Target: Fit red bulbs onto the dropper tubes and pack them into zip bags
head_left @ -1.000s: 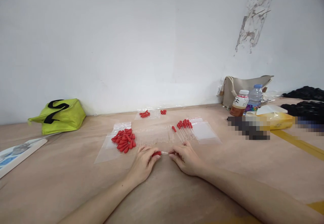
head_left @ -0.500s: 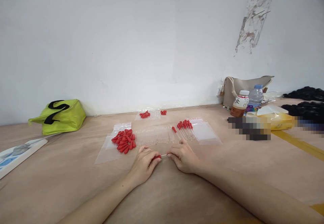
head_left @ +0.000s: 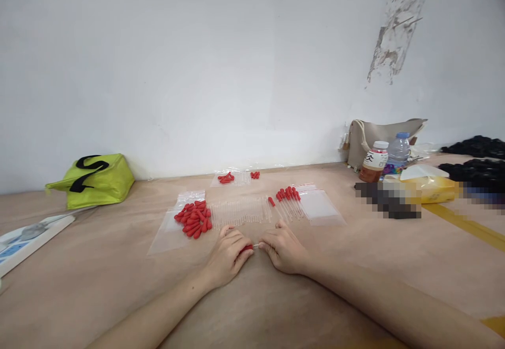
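My left hand (head_left: 229, 254) pinches a red rubber dropper bulb (head_left: 247, 248), mostly hidden by the fingers. From the right, my right hand (head_left: 284, 248) grips a thin clear glass pipette tube (head_left: 256, 246), its short visible stretch meeting the bulb. Whether the tube sits inside the bulb I cannot tell. Left of my hands, a pile of red bulbs (head_left: 194, 219) lies on a clear plastic bag (head_left: 168, 237). Beyond my hands, several clear tubes (head_left: 239, 211) lie side by side. At their right are droppers with red bulbs (head_left: 289, 195), partly beside another clear bag (head_left: 323, 208).
More red bulbs (head_left: 226, 178) and tubes lie in a bag near the wall. A lime-green bag (head_left: 100, 181) and a white power strip (head_left: 37, 238) are at the left. At the right stand a drink bottle (head_left: 374, 160), a water bottle (head_left: 399, 151) and a beige bag (head_left: 357, 146).
My hands have drawn slightly closer together, and less of the clear tube shows between them. The things laid out on the table stay in place.
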Motion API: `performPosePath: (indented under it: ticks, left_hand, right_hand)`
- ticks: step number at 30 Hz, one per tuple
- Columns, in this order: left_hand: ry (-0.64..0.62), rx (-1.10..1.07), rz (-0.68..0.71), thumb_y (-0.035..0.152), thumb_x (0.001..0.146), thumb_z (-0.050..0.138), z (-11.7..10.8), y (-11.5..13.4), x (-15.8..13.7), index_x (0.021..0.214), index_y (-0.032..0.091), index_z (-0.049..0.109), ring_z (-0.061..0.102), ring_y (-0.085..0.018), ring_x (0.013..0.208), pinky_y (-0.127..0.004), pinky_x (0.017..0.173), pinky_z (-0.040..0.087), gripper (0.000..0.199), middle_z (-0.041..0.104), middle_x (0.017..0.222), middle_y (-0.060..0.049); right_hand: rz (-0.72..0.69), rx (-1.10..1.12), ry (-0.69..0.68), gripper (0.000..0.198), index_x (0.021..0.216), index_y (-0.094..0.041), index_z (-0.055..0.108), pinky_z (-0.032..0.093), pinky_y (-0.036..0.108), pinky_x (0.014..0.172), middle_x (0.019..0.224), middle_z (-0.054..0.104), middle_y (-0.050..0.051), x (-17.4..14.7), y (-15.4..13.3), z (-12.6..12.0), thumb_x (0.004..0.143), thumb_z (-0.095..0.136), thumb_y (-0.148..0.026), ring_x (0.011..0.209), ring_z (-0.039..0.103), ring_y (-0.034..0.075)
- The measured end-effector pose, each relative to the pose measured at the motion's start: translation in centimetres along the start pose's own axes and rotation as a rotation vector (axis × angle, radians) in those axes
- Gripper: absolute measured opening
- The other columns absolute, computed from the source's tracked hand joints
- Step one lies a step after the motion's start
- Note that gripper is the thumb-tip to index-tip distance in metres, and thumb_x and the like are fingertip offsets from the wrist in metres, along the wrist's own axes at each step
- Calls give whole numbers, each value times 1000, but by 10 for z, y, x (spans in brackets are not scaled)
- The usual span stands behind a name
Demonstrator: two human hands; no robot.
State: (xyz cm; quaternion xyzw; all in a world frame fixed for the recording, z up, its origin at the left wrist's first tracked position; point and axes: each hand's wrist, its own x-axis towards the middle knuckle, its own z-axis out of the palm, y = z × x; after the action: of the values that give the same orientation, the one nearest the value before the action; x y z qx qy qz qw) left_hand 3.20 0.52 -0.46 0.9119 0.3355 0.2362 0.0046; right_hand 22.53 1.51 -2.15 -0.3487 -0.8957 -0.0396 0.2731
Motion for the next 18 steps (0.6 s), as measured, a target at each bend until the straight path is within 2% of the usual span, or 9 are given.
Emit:
performPosePath:
  ticks: [3,7,10,12,15,18]
  left_hand:
    - [29,2,-36,25,88,40,-1,-2,0,86,19,58,53,-16,75,-38,90,28,19,62,76,-2]
    - [55,-25,-65,28,87,42,-4,-9,-4,89,23,60,54,-17,80,-41,91,28,19,64,82,-2]
    - [94,-53,-121,29,85,47,-4,-13,-7,108,23,53,52,-20,93,-38,87,33,25,61,101,-5]
    - [116,-80,-191,28,84,48,-3,-14,-8,115,23,48,50,-21,97,-36,83,38,32,56,109,-7]
    - [70,-122,-215,26,85,45,-2,-15,-7,104,22,55,51,-20,93,-35,80,41,22,56,102,-6]
    - [44,-128,-188,25,85,43,-2,-15,-6,97,20,57,51,-20,91,-35,81,41,19,56,97,-6]
  right_hand:
    - [-11,1,6,24,75,-17,56,25,29,67,70,61,2,2,0,-4,87,36,-21,66,50,12]
    - [-55,-107,-5,19,82,-20,60,24,32,70,79,61,5,1,-4,-15,85,42,-25,77,49,16]
    - [-10,-147,-28,18,79,-19,60,24,32,71,78,61,5,1,0,-22,82,43,-21,77,50,17]
    - [165,-112,11,18,76,-19,60,25,31,71,78,62,4,5,14,-28,81,43,-22,76,52,16]
    - [566,-41,96,23,73,-20,60,28,28,66,75,64,3,16,48,-37,82,40,-27,71,54,15]
    - [826,-81,133,21,79,-20,61,28,28,65,75,65,3,28,82,-41,79,42,-27,73,56,17]
